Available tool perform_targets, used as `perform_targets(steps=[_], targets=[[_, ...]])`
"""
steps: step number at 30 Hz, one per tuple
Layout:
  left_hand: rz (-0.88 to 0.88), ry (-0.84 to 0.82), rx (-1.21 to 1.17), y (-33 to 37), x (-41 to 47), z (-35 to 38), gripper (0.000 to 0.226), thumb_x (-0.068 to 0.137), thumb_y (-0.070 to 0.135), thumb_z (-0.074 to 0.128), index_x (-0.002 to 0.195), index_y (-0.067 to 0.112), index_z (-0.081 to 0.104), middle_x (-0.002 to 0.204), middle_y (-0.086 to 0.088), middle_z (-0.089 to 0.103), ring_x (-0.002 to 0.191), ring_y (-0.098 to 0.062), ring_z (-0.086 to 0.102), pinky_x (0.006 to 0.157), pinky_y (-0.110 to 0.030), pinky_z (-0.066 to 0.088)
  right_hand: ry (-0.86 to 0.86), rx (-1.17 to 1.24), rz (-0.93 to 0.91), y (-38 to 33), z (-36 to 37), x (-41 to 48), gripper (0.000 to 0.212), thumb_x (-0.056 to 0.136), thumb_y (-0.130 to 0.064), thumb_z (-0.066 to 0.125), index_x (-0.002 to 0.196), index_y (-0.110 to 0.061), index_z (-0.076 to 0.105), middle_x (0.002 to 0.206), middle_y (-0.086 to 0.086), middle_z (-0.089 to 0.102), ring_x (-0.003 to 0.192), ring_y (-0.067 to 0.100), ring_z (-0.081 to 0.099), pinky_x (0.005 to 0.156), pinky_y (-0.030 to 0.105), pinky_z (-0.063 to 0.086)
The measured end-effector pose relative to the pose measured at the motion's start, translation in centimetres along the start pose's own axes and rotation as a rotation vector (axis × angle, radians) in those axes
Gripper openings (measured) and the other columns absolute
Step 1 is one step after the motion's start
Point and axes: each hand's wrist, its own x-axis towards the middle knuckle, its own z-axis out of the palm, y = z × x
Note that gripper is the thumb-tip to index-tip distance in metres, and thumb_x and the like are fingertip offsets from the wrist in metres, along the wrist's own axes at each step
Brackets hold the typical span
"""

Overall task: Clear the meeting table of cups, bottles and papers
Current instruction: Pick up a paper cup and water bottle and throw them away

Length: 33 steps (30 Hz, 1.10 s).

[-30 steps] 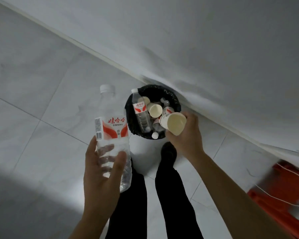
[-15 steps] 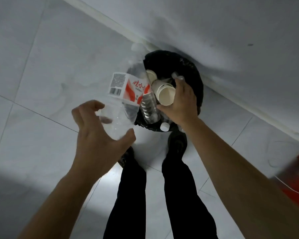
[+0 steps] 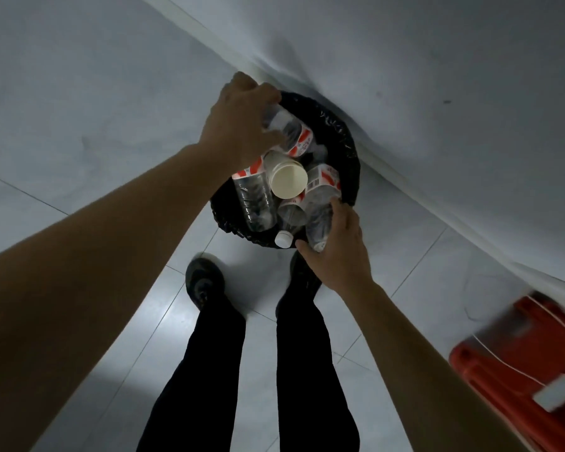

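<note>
The pale tiled floor (image 3: 79, 125) fills most of the view and meets a white wall (image 3: 437, 60) along a skirting line. Against that wall stands a round bin (image 3: 351, 151) with a black liner, heaped to its rim with bottles and a cup. The tabletop is out of view. A blurred red plastic thing (image 3: 516, 363) sits on the floor to the right, well apart from the bin.

The left hand (image 3: 238, 125) reaches over the far side of the bin. Its grip is curled round the far bottle (image 3: 291, 130), which lies tilted on the heap by the rim. The right hand (image 3: 336, 259) is at the near edge, with thumb and fingers wrapped round the clear body of the near bottle (image 3: 320, 223). Between them a third bottle (image 3: 255, 200) lies in the bin, and a paper cup (image 3: 287, 177) rests on top with its mouth towards the camera. A white cap (image 3: 282, 239) pokes out at the near rim.

The bottles look empty or nearly so. They are probably light, thin-walled, springy and smooth, so a hold round the ribbed middle or the label should slip least. The cup would crush easily. The heap looks loose and full, so anything set on top may roll off unless pressed down.
</note>
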Motion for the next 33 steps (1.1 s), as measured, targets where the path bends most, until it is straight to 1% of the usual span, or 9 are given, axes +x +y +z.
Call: perform_targets(steps=[4, 9, 13, 18, 21, 23, 25, 28, 33], targets=[[0.003, 0.055, -0.072, -0.6, 0.3, 1.9, 0.067, 0.086, 0.032, 0.069, 0.145, 0.02, 0.04, 0.149, -0.013, 0.034, 0.138, -0.031, 0.031, 0.109, -0.039, 0.036, 0.044, 0.044, 0.023, 0.1, 0.7, 0.5, 0.095, 0.083, -0.041, 0.074, 0.154, -0.015, 0.018, 0.154, 0.014, 0.026, 0.14, 0.034, 0.037, 0.102, 0.051, 0.05], [0.07, 0.075, -0.085, -2.1, -2.2, 1.3, 0.09, 0.086, 0.037, 0.067, 0.155, 0.01, 0.016, 0.16, -0.021, 0.006, 0.147, -0.039, 0.014, 0.112, -0.041, 0.03, 0.014, 0.03, 0.014, 0.1, 0.3, 0.1, 0.101, 0.083, -0.048, 0.073, 0.157, -0.019, 0.01, 0.16, 0.014, 0.018, 0.144, 0.035, 0.031, 0.108, 0.05, 0.045], [0.013, 0.036, -0.082, -3.3, -3.2, 1.6, 0.077, 0.097, 0.02, 0.054, 0.158, 0.017, 0.007, 0.165, -0.011, 0.0, 0.149, -0.037, 0.015, 0.112, -0.052, 0.037, -0.011, 0.031, 0.009, -0.6, -0.3, -0.5, 0.102, 0.086, -0.05, 0.069, 0.159, -0.021, 0.003, 0.166, 0.013, 0.007, 0.15, 0.034, 0.018, 0.114, 0.049, 0.033], [-0.075, 0.026, -0.093, -2.2, -2.1, 2.3, 0.084, 0.095, 0.0, 0.047, 0.157, 0.016, -0.008, 0.165, -0.009, -0.015, 0.143, -0.038, 0.03, 0.096, -0.041, 0.048, -0.017, -0.003, 0.021, -0.9, 0.3, -0.6, 0.099, 0.089, -0.049, 0.066, 0.159, -0.02, 0.002, 0.166, 0.012, 0.004, 0.152, 0.033, 0.014, 0.116, 0.049, 0.032], [-0.054, 0.031, -0.113, -1.8, -2.4, 2.5, 0.084, 0.097, 0.012, 0.05, 0.157, 0.014, -0.009, 0.164, -0.011, -0.019, 0.144, -0.041, 0.027, 0.098, -0.047, 0.048, -0.004, -0.021, 0.027, -0.9, 0.4, -0.8, 0.098, 0.09, -0.05, 0.063, 0.159, -0.019, 0.001, 0.167, 0.013, 0.003, 0.152, 0.033, 0.012, 0.116, 0.048, 0.029], [-0.033, 0.135, -0.076, -1.6, -3.9, 2.1, 0.078, 0.099, 0.031, 0.046, 0.158, 0.01, 0.0, 0.164, -0.018, -0.013, 0.147, -0.041, 0.019, 0.108, -0.048, 0.042, 0.017, -0.019, 0.039, -1.0, 0.3, -1.2, 0.093, 0.092, -0.051, 0.06, 0.159, -0.018, 0.003, 0.167, 0.014, 0.004, 0.152, 0.032, 0.012, 0.117, 0.047, 0.028], [-0.029, 0.222, -0.102, -1.2, -7.1, 1.7, 0.069, 0.101, 0.033, 0.042, 0.157, 0.008, 0.012, 0.164, -0.021, 0.0, 0.149, -0.038, 0.017, 0.112, -0.043, 0.034, 0.042, -0.001, 0.031, -1.5, -0.2, -2.3, 0.083, 0.096, -0.049, 0.054, 0.159, -0.016, 0.01, 0.166, 0.015, 0.008, 0.151, 0.033, 0.015, 0.118, 0.048, 0.029], [-0.1, 0.192, -0.25, -0.6, -14.6, 0.7, 0.057, 0.103, 0.031, 0.042, 0.153, 0.01, 0.027, 0.159, -0.013, 0.028, 0.147, -0.027, 0.027, 0.116, -0.042, 0.031, 0.063, 0.034, -0.022, -2.9, -1.6, -5.1, 0.066, 0.101, -0.042, 0.046, 0.156, -0.015, 0.022, 0.163, 0.016, 0.019, 0.147, 0.034, 0.025, 0.115, 0.048, 0.032], [-0.358, 0.078, -0.398, 1.4, -29.0, -4.1, 0.054, 0.099, 0.024, 0.054, 0.15, 0.018, 0.036, 0.144, 0.0, 0.045, 0.132, -0.019, 0.046, 0.106, -0.038, 0.041, 0.038, 0.089, -0.102, -6.6, -6.4, -13.4, 0.057, 0.099, -0.039, 0.043, 0.151, -0.019, 0.032, 0.15, 0.01, 0.042, 0.135, 0.029, 0.041, 0.108, 0.05, 0.04]])
